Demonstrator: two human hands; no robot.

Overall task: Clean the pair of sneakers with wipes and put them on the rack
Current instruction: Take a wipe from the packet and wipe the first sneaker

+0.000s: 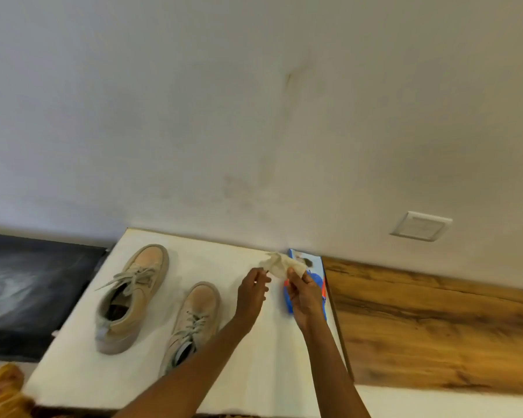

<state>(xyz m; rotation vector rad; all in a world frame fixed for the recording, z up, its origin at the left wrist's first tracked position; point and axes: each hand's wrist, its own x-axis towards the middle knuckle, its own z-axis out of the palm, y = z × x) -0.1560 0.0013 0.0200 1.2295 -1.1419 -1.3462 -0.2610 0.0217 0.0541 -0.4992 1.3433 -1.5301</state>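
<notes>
Now both hands, left hand (pixel 251 286) and right hand (pixel 303 292), are pinching a wipe (pixel 280 263) above the blue wipes pack (pixel 313 267). Tan sneakers (pixel 132 297) are sitting untouched on the white worktop (pixel 254 372). Spreading it flat first should be giving better cleaning contact.

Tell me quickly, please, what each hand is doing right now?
Left hand: pinching one edge of the wipe.
Right hand: pinching the wipe's other edge, above the blue pack.
</notes>
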